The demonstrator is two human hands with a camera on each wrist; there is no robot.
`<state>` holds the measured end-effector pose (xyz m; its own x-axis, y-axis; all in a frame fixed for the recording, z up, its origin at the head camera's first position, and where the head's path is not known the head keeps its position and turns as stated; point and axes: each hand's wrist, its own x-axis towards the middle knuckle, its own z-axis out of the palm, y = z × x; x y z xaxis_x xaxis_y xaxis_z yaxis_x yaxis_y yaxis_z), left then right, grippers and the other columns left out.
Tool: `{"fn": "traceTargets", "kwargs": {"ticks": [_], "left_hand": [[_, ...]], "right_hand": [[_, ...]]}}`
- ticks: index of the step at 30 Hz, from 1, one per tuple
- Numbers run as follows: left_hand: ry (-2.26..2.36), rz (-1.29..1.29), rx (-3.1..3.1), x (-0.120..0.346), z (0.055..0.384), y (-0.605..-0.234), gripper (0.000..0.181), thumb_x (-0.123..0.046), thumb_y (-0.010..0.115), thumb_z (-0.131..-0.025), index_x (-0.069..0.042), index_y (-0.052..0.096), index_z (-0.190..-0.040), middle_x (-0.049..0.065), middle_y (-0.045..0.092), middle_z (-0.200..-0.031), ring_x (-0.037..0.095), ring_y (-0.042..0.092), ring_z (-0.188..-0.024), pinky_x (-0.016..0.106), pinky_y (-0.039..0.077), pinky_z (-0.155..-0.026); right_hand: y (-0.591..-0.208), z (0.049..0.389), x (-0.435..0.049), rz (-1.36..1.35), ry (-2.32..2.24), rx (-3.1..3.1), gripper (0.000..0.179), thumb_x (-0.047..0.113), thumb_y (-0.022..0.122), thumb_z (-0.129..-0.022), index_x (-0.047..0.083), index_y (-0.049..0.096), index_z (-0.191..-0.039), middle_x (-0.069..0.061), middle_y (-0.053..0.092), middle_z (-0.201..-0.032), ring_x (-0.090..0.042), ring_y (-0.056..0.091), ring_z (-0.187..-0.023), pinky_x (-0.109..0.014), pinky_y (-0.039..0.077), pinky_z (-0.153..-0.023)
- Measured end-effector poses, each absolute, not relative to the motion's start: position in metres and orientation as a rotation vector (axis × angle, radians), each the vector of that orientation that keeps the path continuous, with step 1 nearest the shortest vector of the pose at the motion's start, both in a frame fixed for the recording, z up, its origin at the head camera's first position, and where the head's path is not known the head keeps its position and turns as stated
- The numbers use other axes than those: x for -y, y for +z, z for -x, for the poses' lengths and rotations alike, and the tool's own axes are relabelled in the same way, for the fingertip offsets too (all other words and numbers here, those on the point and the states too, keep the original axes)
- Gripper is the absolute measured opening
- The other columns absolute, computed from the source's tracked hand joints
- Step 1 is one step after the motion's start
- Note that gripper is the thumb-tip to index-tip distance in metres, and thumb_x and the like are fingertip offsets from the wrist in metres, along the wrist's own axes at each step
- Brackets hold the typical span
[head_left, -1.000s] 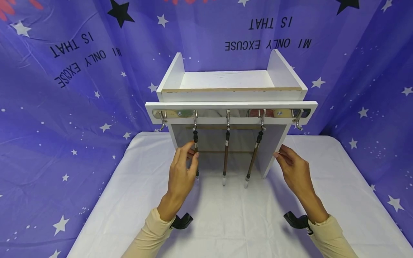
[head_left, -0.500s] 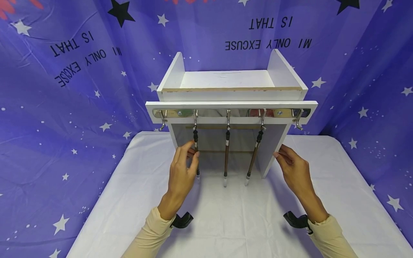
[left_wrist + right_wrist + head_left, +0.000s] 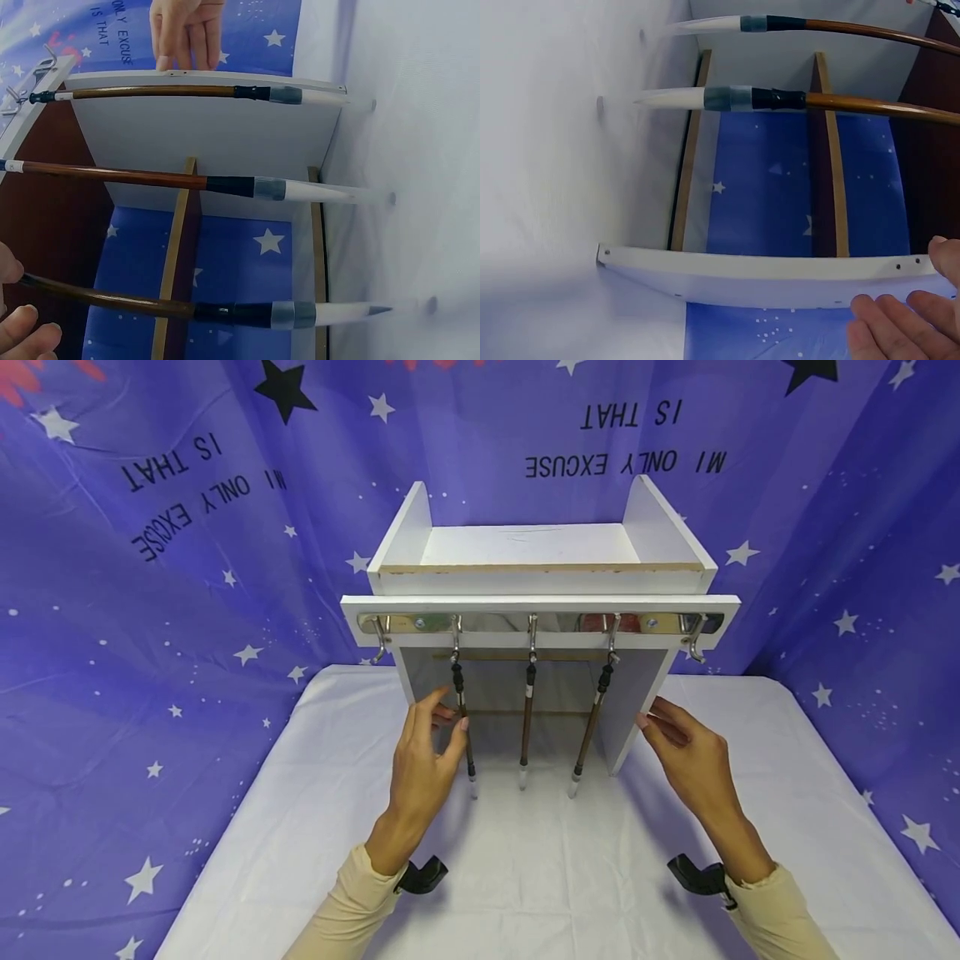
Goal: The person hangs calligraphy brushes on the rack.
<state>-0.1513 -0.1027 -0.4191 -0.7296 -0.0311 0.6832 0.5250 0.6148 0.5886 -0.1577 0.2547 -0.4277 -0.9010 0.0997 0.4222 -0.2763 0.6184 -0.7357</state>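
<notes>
Several hooks [image 3: 532,635] line the front board of a white wooden rack [image 3: 540,582], and three brushes hang from them, pale bristles down. My left hand [image 3: 422,768] is at the leftmost brush [image 3: 468,747], its thumb close beside the handle and its fingers apart. In the left wrist view the upper handle of this brush [image 3: 135,300] runs to the thumb's tip; firm contact cannot be told. My right hand [image 3: 690,768] rests thumb and fingertips on the right side panel [image 3: 742,264], fingers on the outer side. The middle brush [image 3: 528,718] and the right brush [image 3: 592,722] hang untouched.
White cloth [image 3: 525,877] covers the table under the rack. A blue-purple curtain [image 3: 180,652] with stars and lettering stands behind and on both sides. Each wrist carries a black camera mount [image 3: 423,875]. An open-topped shelf [image 3: 528,545] tops the rack.
The leftmost brush's lower end has swung right and toward me, away from my left fingers. The other brushes sway slightly. Both hands stay almost where they were.
</notes>
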Motion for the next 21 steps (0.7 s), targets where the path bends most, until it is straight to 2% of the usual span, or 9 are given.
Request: {"fn": "traceTargets", "kwargs": {"ticks": [2,4,9,11,13,15,17,19,21], "left_hand": [[-1.081,0.386,2.175,0.103,0.151,-0.419,0.052,-0.012,0.074,-0.099,-0.008,0.054,-0.146,0.012,0.064,-0.114,0.029,0.066,-0.103,0.045,0.059,-0.087],[-1.077,0.389,2.17,0.105,0.149,-0.419,0.053,-0.013,0.075,-0.099,-0.008,0.053,-0.147,0.012,0.064,-0.114,0.029,0.065,-0.104,0.048,0.059,-0.087],[-1.046,0.402,2.128,0.111,0.142,-0.416,0.057,-0.013,0.078,-0.095,-0.006,0.054,-0.146,0.013,0.063,-0.114,0.031,0.065,-0.105,0.05,0.058,-0.088],[-1.032,0.399,2.124,0.116,0.138,-0.414,0.059,-0.013,0.079,-0.093,-0.006,0.054,-0.146,0.013,0.063,-0.115,0.031,0.064,-0.105,0.049,0.058,-0.088],[-1.011,0.389,2.142,0.121,0.135,-0.411,0.06,-0.016,0.079,-0.093,-0.007,0.054,-0.147,0.013,0.062,-0.116,0.031,0.063,-0.107,0.049,0.057,-0.087],[-0.987,0.37,2.176,0.127,0.132,-0.409,0.062,-0.019,0.079,-0.092,-0.008,0.054,-0.147,0.013,0.061,-0.118,0.03,0.062,-0.111,0.048,0.055,-0.088],[-0.956,0.356,2.221,0.134,0.128,-0.407,0.066,-0.023,0.08,-0.091,-0.009,0.053,-0.149,0.014,0.059,-0.123,0.03,0.06,-0.115,0.048,0.054,-0.091],[-0.924,0.35,2.262,0.142,0.125,-0.404,0.07,-0.025,0.081,-0.09,-0.007,0.05,-0.151,0.016,0.058,-0.129,0.031,0.058,-0.12,0.049,0.053,-0.097],[-0.896,0.342,2.304,0.151,0.122,-0.402,0.076,-0.025,0.081,-0.089,-0.005,0.047,-0.154,0.018,0.056,-0.136,0.032,0.057,-0.126,0.05,0.051,-0.103]], "right_hand": [[-0.425,0.157,-0.258,-0.137,1.188,2.418,0.046,0.03,0.071,-0.104,0.012,0.065,-0.145,-0.012,0.073,-0.133,0.007,0.067,-0.112,-0.002,0.049,-0.088],[-0.423,0.156,-0.261,-0.128,1.181,2.413,0.046,0.032,0.071,-0.104,0.016,0.065,-0.146,-0.011,0.073,-0.134,0.019,0.06,-0.108,-0.001,0.048,-0.088],[-0.416,0.152,-0.268,-0.107,1.136,2.41,0.045,0.034,0.071,-0.104,0.021,0.065,-0.146,-0.009,0.073,-0.133,0.024,0.057,-0.107,0.001,0.044,-0.09],[-0.413,0.15,-0.271,-0.096,1.103,2.412,0.044,0.034,0.07,-0.104,0.022,0.066,-0.146,-0.008,0.074,-0.132,0.017,0.063,-0.11,0.002,0.042,-0.09],[-0.41,0.148,-0.274,-0.093,1.065,2.418,0.044,0.034,0.07,-0.104,0.022,0.066,-0.146,-0.009,0.074,-0.132,0.001,0.07,-0.116,0.002,0.04,-0.092],[-0.407,0.146,-0.278,-0.088,1.025,2.444,0.046,0.037,0.069,-0.104,0.023,0.064,-0.147,-0.009,0.072,-0.136,-0.018,0.071,-0.122,0.002,0.038,-0.094],[-0.404,0.143,-0.28,-0.108,0.988,2.481,0.051,0.038,0.069,-0.104,0.022,0.06,-0.151,-0.012,0.068,-0.142,-0.036,0.066,-0.126,-0.013,0.047,-0.105],[-0.402,0.14,-0.282,-0.137,0.947,2.527,0.058,0.04,0.07,-0.103,0.02,0.056,-0.155,-0.017,0.063,-0.147,-0.042,0.061,-0.13,-0.037,0.051,-0.11],[-0.399,0.137,-0.283,-0.165,0.905,2.582,0.066,0.042,0.072,-0.101,0.018,0.05,-0.159,-0.021,0.056,-0.152,-0.046,0.054,-0.136,-0.062,0.047,-0.109]]}}
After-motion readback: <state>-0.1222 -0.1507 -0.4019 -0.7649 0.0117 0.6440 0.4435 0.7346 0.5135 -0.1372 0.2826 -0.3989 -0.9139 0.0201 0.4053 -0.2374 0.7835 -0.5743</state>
